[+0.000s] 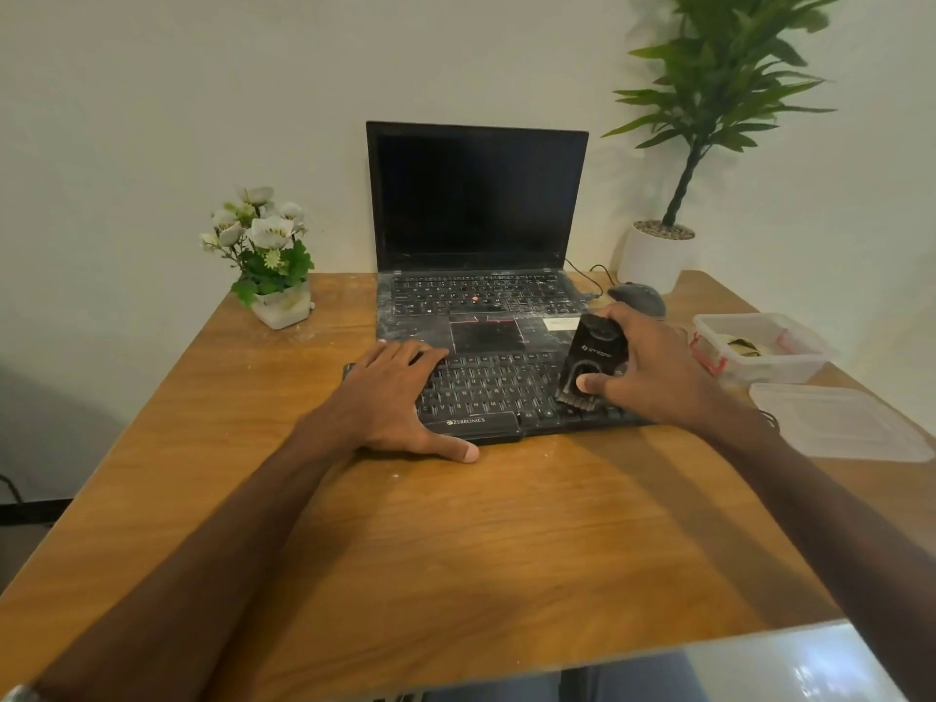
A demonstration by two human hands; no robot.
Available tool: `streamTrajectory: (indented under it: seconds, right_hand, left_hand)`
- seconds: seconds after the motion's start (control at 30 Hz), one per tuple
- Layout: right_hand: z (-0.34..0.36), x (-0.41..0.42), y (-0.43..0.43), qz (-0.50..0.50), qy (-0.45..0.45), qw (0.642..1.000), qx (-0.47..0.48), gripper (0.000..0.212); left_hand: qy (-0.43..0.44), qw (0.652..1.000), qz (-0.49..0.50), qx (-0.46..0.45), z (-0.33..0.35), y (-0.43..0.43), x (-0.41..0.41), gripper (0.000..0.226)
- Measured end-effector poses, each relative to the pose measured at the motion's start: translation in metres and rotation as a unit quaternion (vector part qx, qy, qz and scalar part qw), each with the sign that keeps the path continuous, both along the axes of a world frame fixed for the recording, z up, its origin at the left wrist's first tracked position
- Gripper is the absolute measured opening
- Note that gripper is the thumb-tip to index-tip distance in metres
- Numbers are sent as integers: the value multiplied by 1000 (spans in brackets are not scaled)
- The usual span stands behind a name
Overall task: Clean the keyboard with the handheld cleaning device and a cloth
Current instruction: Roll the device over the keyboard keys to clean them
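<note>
A black external keyboard (499, 390) lies on the wooden table (456, 539) in front of a dusty open laptop (476, 255). My left hand (395, 392) rests flat on the keyboard's left end, fingers straight, thumb on the table. My right hand (653, 367) grips a black handheld cleaning device (590, 359), whose brush end touches the keys at the keyboard's right side. A cloth (742, 344) seems to lie inside a clear plastic box (790, 364) on the right.
A loose clear lid (835, 423) lies near the table's right edge. A grey mouse (638, 298) sits behind my right hand. A small flower pot (273, 266) stands at back left, a tall potted plant (658, 250) at back right.
</note>
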State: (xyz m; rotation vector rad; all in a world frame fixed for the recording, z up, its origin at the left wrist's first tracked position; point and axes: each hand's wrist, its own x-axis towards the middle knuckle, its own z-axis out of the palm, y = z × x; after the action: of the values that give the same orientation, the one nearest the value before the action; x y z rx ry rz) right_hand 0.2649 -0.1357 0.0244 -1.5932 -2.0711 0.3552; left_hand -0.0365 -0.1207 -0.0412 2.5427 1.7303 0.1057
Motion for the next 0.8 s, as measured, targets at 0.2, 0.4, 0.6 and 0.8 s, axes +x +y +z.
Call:
streamTrajectory:
  seconds: [0.2, 0.4, 0.6, 0.8]
  right_hand:
    - [-22, 7, -7, -57, 73, 995, 27, 67]
    - [-36, -22, -28, -45, 79, 995, 37, 63]
    - [-25, -23, -23, -15, 89, 996, -1, 62]
    - [-26, -44, -27, -63, 92, 994, 7, 56]
  left_hand:
    - [-15, 998, 43, -32, 0, -9, -45, 153]
    - [-53, 998, 39, -20, -6, -16, -63, 145]
    - [-90, 995, 41, -9, -9, -16, -63, 144]
    - [-94, 995, 41, 5, -11, -17, -63, 143]
